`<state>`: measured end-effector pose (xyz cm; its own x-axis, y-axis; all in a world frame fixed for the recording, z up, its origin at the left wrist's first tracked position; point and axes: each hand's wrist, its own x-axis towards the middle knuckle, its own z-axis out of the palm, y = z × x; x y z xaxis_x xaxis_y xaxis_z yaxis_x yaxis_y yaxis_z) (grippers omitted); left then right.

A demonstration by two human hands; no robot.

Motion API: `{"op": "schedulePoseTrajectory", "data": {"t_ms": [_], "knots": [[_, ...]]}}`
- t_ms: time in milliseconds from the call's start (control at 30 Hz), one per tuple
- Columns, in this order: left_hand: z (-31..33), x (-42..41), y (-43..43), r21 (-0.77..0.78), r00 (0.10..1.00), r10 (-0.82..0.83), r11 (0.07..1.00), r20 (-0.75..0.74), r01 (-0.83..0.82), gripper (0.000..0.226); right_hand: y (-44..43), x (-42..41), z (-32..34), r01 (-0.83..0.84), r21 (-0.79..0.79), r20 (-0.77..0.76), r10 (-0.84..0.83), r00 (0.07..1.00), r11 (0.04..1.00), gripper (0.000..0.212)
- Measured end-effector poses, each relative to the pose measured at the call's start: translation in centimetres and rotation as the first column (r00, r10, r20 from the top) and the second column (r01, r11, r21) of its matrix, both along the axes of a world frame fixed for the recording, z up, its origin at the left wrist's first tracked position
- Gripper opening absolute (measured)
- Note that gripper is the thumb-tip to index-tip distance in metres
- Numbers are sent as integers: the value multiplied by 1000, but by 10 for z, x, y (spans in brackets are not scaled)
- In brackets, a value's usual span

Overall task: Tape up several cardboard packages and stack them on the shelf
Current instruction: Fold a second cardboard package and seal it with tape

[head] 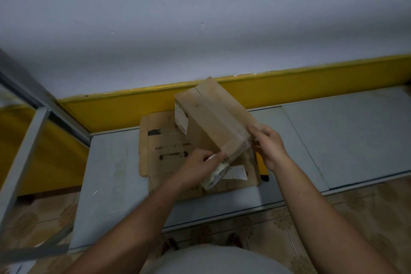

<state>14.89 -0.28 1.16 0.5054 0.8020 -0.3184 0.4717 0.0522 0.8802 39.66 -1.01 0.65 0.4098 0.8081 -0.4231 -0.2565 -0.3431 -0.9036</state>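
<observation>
Pose: left hand (200, 162) pinches cardboard box (211, 118) at near corner; right hand (270, 147) curled round its near end. Box tilted above flattened cardboard (164, 147).

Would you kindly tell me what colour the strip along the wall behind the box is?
The strip is yellow, best seen in the head view.
</observation>
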Motion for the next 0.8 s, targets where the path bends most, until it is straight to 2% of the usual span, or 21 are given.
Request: {"op": "schedulePoseTrajectory", "data": {"t_ms": [100,167,300,467,533,600,700,767,800], "knots": [[-3,-13,-3,-74,998,-26,997,63,31,42,1,2,0,36,-12,-10,-36,999,999,30],[-3,-15,-4,-59,998,17,998,53,-14,51,3,1,-2,46,-8,11,-46,999,999,25],[-2,-8,-3,-33,997,35,999,-70,-38,65,7,-3,-4,111,5,69,-111,991,994,20],[-13,-12,-9,-4,985,120,993,-124,-122,60,11,-4,-5,129,13,74,-130,989,992,21],[-20,-8,-15,52,978,196,980,-78,-192,51,11,-4,-6,147,17,76,-148,986,989,25],[-24,-4,-20,174,972,233,957,4,-230,36,10,-1,-8,139,22,67,-140,988,990,30],[-22,-1,-20,234,979,117,960,165,-154,37,4,3,-10,83,40,46,-85,995,996,36],[-19,1,-16,210,976,74,971,205,-118,37,-3,5,-18,133,59,75,-137,988,989,30],[-18,2,-13,201,976,77,972,203,-119,37,-9,6,-23,190,39,145,-194,970,981,30]]}}
